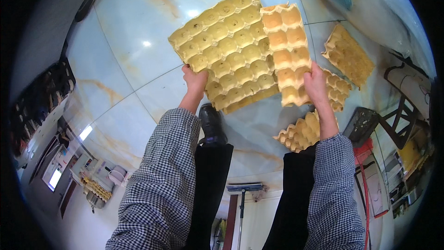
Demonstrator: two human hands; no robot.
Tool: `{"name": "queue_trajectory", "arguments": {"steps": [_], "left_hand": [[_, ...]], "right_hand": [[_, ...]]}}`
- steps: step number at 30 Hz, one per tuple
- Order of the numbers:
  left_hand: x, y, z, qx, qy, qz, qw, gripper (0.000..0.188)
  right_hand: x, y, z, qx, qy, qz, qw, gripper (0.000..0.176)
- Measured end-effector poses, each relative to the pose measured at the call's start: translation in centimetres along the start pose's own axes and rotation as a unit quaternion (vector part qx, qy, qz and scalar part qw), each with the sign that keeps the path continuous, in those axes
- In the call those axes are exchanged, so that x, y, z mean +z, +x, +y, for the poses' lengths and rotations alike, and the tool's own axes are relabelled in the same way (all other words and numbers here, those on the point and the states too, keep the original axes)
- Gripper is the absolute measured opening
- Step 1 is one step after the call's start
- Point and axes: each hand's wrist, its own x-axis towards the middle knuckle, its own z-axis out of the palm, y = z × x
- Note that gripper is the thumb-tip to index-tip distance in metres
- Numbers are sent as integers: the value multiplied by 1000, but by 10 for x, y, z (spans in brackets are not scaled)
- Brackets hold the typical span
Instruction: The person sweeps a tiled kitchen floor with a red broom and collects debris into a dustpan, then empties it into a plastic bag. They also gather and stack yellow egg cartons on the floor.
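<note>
My left hand (195, 82) grips the near left corner of a large yellow pulp egg tray (225, 47), thumb on top. A second layer shows along its near edge. In my right hand (315, 82) is a narrow egg tray strip (286, 48), two cups wide and more orange, held by its right side. The strip's left edge meets or overlaps the large tray's right side; I cannot tell whether they are joined. Below my right wrist lies an egg tray piece (301, 130) on the floor. Another piece (338, 88) is partly hidden behind that hand.
A further tray piece (348, 55) lies at the right on the marbled tile floor (114, 52). Clear plastic wrapping (374, 10) bulges at the upper right. A dark block-like object (361, 126) stands near a red dustpan-like item (363, 151). My black shoe (211, 121) is below the large tray.
</note>
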Motion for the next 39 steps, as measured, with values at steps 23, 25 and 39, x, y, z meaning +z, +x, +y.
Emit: {"name": "queue_trajectory", "arguments": {"steps": [23,25,39], "left_hand": [[-65,-19,6,265,222,128,929,85],[-66,-16,32,434,263,132,851,84],[-38,34,80,491,582,88,642,76]], "right_hand": [[96,109,-194,-383,-360,134,840,32],[89,104,-170,-411,-248,206,853,35],[-63,-104,126,5,-246,130,960,50]]}}
